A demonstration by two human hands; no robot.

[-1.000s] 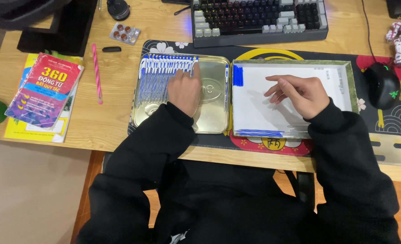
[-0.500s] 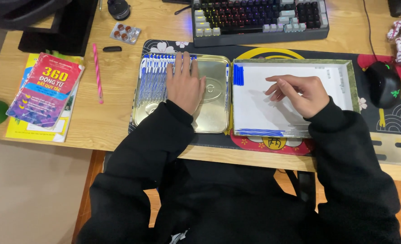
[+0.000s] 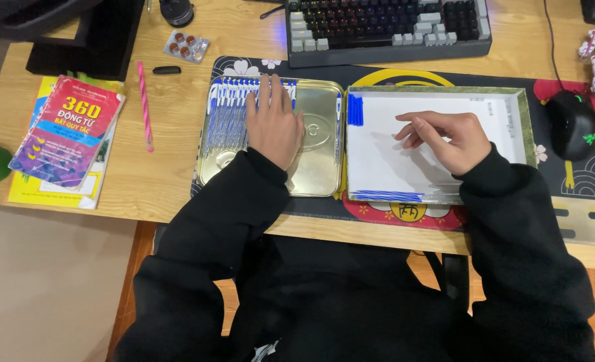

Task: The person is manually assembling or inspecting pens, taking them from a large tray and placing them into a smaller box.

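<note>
My left hand [image 3: 273,119] lies flat, fingers apart, on a row of several blue-and-white pens [image 3: 227,114] in a shallow gold metal tin lid [image 3: 317,167] on the left. Its fingertips reach the pens' far ends. My right hand [image 3: 446,136] rests with loosely curled fingers on the white bottom of a green-rimmed box [image 3: 520,114] on the right. It holds nothing. A few blue pens [image 3: 355,109] lie at the box's upper left corner, and one more blue pen [image 3: 386,196] lies along its near edge.
A dark patterned desk mat [image 3: 579,194] lies under the tin and box. A keyboard [image 3: 384,23] is behind them, a black mouse [image 3: 572,124] to the right. A pink pen [image 3: 145,104], a pill blister [image 3: 185,47] and stacked books [image 3: 66,137] sit at the left.
My left hand has slid away from me across the tin, from its middle up onto the far ends of the pens. My right hand has stayed in the box.
</note>
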